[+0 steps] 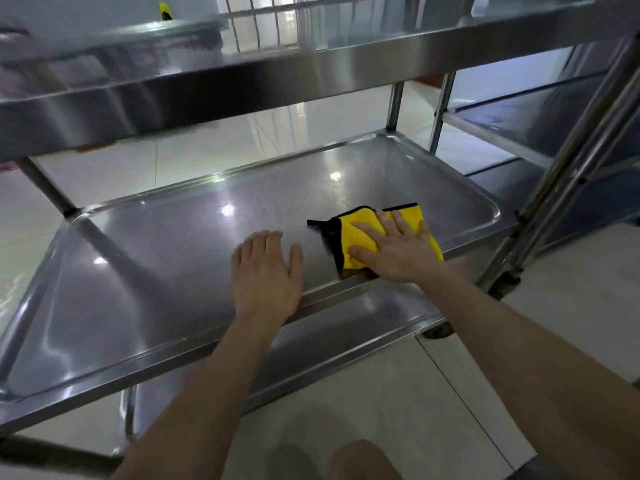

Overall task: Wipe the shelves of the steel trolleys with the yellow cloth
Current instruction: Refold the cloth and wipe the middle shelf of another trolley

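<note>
A person's right hand (398,247) presses flat, fingers spread, on a folded yellow microfibre cloth with black trim (360,233) at the four o'clock corner of a polished steel trolley's middle shelf (156,271); the left hand (265,275) rests open-palmed at the cloth's nine o'clock, grasping nothing.

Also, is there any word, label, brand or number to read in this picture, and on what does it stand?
No text can be read.
Small yellow and black thing at the top left: too blurred to tell whether it bears print.
Yellow cloth and steel shelf: no writing shows.
</note>
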The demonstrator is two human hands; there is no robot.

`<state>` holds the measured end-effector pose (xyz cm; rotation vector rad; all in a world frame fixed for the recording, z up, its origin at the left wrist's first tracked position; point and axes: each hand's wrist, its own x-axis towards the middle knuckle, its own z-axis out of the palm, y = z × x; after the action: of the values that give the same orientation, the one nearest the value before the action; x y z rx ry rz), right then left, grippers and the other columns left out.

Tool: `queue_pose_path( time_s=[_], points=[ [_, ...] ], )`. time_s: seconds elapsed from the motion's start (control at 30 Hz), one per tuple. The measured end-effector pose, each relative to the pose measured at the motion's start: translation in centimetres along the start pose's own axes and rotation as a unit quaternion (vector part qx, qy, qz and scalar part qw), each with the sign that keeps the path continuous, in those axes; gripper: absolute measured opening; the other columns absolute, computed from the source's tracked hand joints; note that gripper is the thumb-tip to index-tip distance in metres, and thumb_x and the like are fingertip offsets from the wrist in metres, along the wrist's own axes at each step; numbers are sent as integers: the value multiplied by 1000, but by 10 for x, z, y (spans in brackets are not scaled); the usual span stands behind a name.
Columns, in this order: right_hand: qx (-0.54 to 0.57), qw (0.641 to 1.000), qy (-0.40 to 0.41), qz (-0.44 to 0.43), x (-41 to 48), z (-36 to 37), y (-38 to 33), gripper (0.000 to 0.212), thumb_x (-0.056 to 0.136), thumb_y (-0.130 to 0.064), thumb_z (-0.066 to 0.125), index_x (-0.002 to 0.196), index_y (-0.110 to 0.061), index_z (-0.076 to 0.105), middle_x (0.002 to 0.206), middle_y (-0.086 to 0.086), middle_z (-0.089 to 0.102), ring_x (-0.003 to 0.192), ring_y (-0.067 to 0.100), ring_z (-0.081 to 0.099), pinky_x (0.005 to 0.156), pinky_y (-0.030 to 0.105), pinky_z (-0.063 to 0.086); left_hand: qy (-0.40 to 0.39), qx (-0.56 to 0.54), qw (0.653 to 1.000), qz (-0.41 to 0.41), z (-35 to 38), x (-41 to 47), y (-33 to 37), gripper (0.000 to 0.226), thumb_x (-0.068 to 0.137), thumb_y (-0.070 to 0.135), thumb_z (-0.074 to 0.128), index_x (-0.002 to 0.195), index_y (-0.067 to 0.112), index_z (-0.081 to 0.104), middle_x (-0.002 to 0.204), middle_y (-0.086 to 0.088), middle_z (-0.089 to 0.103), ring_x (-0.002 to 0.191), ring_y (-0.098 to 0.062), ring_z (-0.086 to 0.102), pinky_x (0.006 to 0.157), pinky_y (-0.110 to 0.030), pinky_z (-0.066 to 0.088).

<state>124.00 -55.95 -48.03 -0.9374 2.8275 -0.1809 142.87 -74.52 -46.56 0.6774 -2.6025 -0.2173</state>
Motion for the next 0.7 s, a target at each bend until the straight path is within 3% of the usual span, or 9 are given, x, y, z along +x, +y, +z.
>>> queue_pose_path(
  time_s=[0.17, 0.43, 0.7],
  points=[
    [9, 1000, 28, 5, 2, 5, -1, 75, 93, -90, 20, 162, -62, 7, 180, -7, -5, 166, 25, -9, 125, 73, -7, -26, 31, 999, -4, 31, 22, 35, 57, 114, 46, 29, 153, 11, 51, 158, -14, 52, 150, -32, 43, 129, -52, 25],
    [8, 999, 33, 9, 0, 3, -2, 78, 91, -91, 19, 163, -62, 8, 180, -9, -4, 166, 23, -7, 125, 72, -7, -30, 56, 998, 29, 38, 18, 37, 58, 112, 42, 31, 148, 3, 55, 152, -21, 58, 144, -37, 49, 124, -54, 32],
    [0, 999, 36, 22, 1, 4, 1, 83, 85, -97, 17, 161, -65, 8, 179, -12, -4, 166, 21, -8, 125, 72, -8, -65, 18, 997, 28, 41, 19, 39, 61, 112, 44, 29, 153, 5, 50, 157, -22, 53, 150, -38, 44, 126, -54, 29]
  ],
)
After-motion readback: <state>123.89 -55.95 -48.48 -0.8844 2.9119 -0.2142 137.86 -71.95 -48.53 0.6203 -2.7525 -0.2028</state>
